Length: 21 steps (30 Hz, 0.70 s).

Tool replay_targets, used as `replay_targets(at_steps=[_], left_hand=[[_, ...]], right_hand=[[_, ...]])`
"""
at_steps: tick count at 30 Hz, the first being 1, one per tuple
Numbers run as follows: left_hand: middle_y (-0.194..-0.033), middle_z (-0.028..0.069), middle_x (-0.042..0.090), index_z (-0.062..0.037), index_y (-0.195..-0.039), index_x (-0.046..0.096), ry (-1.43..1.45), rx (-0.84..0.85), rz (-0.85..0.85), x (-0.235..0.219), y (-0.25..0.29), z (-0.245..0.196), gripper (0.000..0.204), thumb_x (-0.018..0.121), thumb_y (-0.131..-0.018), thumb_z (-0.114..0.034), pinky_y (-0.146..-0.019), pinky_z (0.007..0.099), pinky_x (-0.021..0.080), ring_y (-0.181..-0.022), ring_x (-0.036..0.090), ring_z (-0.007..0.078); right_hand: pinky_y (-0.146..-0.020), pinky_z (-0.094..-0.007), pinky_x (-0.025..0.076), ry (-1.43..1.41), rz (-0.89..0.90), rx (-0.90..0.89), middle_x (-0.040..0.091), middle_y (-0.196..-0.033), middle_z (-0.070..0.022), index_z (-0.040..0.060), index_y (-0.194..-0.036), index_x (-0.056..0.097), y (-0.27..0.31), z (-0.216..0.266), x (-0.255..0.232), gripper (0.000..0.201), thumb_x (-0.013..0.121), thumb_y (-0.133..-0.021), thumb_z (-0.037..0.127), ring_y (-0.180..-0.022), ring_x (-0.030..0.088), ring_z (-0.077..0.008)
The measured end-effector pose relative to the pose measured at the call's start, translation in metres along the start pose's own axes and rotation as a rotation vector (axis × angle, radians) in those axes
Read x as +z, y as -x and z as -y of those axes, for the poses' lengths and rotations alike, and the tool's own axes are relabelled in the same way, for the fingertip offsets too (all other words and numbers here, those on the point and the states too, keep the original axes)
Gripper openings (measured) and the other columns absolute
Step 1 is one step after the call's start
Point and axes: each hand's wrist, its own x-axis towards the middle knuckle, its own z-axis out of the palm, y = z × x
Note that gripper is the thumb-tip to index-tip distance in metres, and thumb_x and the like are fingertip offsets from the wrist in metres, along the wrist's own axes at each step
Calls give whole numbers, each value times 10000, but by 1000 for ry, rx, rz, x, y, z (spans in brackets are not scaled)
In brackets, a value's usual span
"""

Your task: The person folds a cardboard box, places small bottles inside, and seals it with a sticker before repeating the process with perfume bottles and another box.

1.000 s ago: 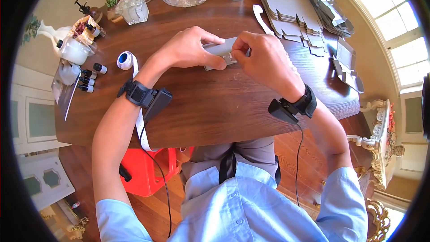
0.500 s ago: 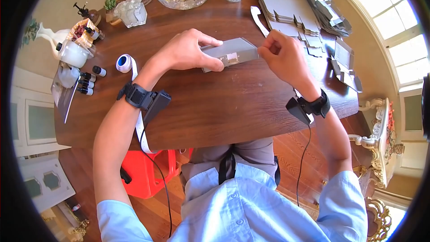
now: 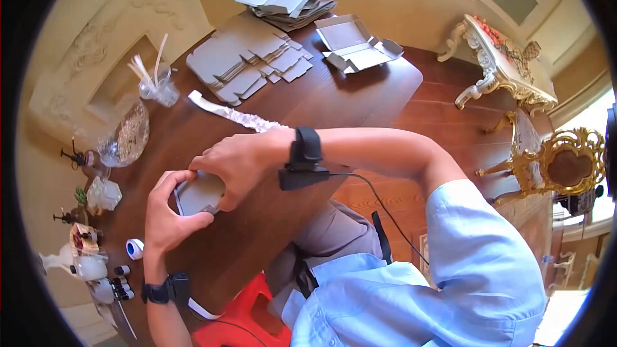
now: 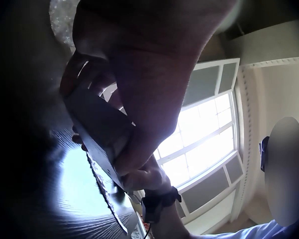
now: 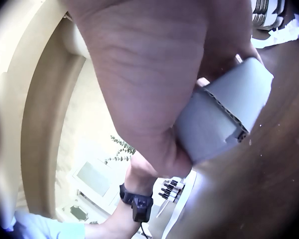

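Note:
A small grey cardboard box [image 3: 198, 194] is held between both hands over the table. My left hand [image 3: 168, 215] grips its left end, thumb along the near side and fingers at the far side. The right hand [image 3: 241, 162] grips the other end, and its back covers much of the box in the head view. In the right wrist view the box [image 5: 214, 127] shows a seam with a corrugated edge across it. Seen from the left wrist, the box [image 4: 97, 122] is dark and backlit, with fingers of both hands around it.
Behind the right hand lies a crinkled white strip [image 3: 241, 117]. Further back are flat grey box blanks [image 3: 238, 58] and an opened grey box [image 3: 357, 45]. A glass bowl [image 3: 132, 135], a tape roll [image 3: 134, 249] and several small bottles [image 3: 122, 283] stand to the left.
The head view has turned to the right. My right hand, which was at the box's right edge with pinched fingers, now grips the box's right end. The left hand keeps its hold.

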Motion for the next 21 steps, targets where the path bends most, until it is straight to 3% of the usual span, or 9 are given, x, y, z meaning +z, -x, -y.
replay_targets(at_steps=[2, 5, 6, 10, 14, 16, 17, 19, 21], left_hand=[[-1145, 93, 660, -4, -1227, 660, 47, 50, 25, 3, -15, -23, 702, 881, -583, -174, -1003, 354, 494, -1087, 651, 232], [-1192, 102, 664, -9, -1271, 644, 70, 175, 143, 20, -52, -57, 721, 876, -610, -180, -1033, 359, 491, -1146, 645, 232], [-1247, 104, 664, -18, -1305, 643, 124, 238, 207, 24, -69, -69, 680, 853, -685, -202, -1066, 369, 483, -1196, 632, 220], [-1201, 86, 711, -14, -1282, 673, 431, 220, 156, 68, -148, -89, 465, 733, -841, -151, -998, 373, 532, -1144, 665, 211], [-1254, 96, 719, -44, -1239, 689, 218, 515, 92, 152, -221, -129, 379, 696, -869, -121, -989, 347, 537, -1170, 676, 229], [-1179, 148, 728, -38, -1190, 705, -207, 806, -198, 202, -253, -143, 373, 747, -842, -168, -966, 371, 556, -1100, 696, 274], [-1179, 148, 728, -38, -1190, 705, -204, 810, -202, 224, -268, -143, 373, 747, -842, -168, -966, 371, 556, -1100, 696, 274], [-1045, 165, 725, -44, -1070, 721, -582, 807, -121, 248, -288, -144, 290, 767, -819, -182, -932, 412, 562, -988, 699, 327], [-989, 150, 717, -53, -1009, 717, -579, 785, -166, 251, -299, -139, 226, 760, -820, -170, -903, 426, 560, -947, 696, 330]], right_hand=[[-943, -481, 537, 60, -204, -68, 687, -1184, -246, -53, -1347, 568, 29, -2, -6, 811, 796, -709, 392, -1087, 676, -405], [-951, -485, 534, 65, -314, 35, 672, -1208, -243, -32, -1376, 554, 88, -10, -18, 817, 805, -720, 385, -1095, 662, -431], [-956, -487, 535, 75, -340, 73, 664, -1236, -251, -22, -1390, 549, 113, -13, -24, 825, 810, -719, 381, -1112, 659, -430], [-1010, -402, 528, 20, -652, 343, 653, -1309, -221, -32, -1449, 518, 222, -40, -29, 883, 826, -723, 364, -1176, 669, -303], [-986, -353, 520, -209, -951, 587, 688, -1234, -215, -86, -1424, 531, 322, -47, -27, 849, 802, -744, 344, -1123, 672, -257], [-954, -342, 530, -228, -1043, 736, 697, -1199, -209, -91, -1423, 532, 357, -58, -22, 835, 802, -760, 338, -1087, 682, -238], [-939, -350, 539, -200, -1082, 834, 702, -1186, -208, -88, -1411, 548, 367, -60, -21, 816, 803, -766, 343, -1069, 690, -240], [-939, -347, 540, -199, -1099, 883, 701, -1192, -210, -88, -1403, 558, 381, -68, -22, 817, 806, -763, 355, -1067, 691, -247], [-947, -357, 539, -247, -1111, 978, 700, -1199, -224, -85, -1381, 582, 390, -77, -25, 834, 805, -745, 407, -1067, 693, -278]])
